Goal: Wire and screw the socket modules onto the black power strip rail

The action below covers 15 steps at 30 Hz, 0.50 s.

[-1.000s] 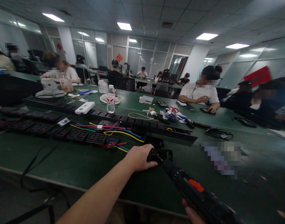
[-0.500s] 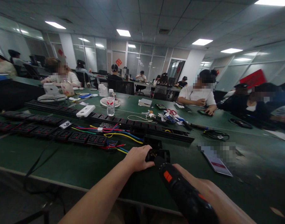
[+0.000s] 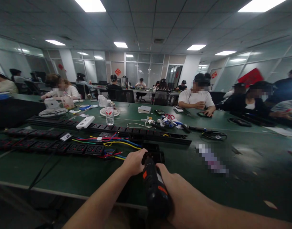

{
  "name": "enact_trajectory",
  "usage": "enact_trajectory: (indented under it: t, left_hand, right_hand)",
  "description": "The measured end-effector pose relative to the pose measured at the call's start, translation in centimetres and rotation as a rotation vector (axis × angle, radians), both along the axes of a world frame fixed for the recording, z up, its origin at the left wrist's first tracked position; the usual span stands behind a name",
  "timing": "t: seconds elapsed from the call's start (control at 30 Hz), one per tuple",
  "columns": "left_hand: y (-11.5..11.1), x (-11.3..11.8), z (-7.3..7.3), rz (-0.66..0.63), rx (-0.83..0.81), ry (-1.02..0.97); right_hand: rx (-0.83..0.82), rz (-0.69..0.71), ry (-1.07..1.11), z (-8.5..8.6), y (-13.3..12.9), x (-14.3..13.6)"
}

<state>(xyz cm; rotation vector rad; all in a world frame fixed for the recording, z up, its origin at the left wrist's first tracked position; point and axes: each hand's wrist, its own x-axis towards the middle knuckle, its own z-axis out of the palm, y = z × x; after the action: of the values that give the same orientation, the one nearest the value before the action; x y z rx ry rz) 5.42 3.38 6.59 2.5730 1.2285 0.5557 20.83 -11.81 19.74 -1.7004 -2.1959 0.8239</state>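
Observation:
A black cordless drill [image 3: 157, 195] with orange markings is wrapped by my right hand [image 3: 175, 187]. It points forward, its tip at a black plastic end piece [image 3: 160, 157]. My left hand [image 3: 135, 161] grips that end piece from the left, thumb and fingers closed on its edge. The drill's nose hides the exact contact point. Just to the left, red, blue and yellow wires [image 3: 120, 156] come out of a black power strip [image 3: 74, 148]. Behind my hands, another black piece [image 3: 150, 147] lies by more coloured wires [image 3: 122, 143].
Farther back lies a long black power strip [image 3: 126, 124]. A water bottle [image 3: 110, 114], a white device [image 3: 85, 122], a tangle of cables and tools [image 3: 171, 121] and a black cable coil [image 3: 214, 135] share the green table [image 3: 251, 159]. Several people sit around it.
The drill has swung to a straighter, more upright line and shifted left, with my right hand coming round its side. My left hand still holds the end piece. The head view has tilted up slightly.

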Motion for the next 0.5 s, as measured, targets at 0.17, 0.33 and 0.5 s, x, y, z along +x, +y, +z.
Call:
enact_trajectory:
  t: [0.17, 0.33, 0.5]
  left_hand:
    - [0.0, 0.1, -0.3, 0.015, -0.015, -0.011]
    - [0.2, 0.1, -0.5, 0.019, -0.006, -0.003]
    - [0.3, 0.1, -0.6, 0.011, 0.001, 0.006]
  right_hand:
    - [-0.053, 0.002, 0.0, -1.4, -0.5, 0.4]
    - [-0.013, 0.013, -0.032, -1.2, -0.3, 1.3]
    - [0.043, 0.004, -0.033, -1.0, 0.2, 2.2]
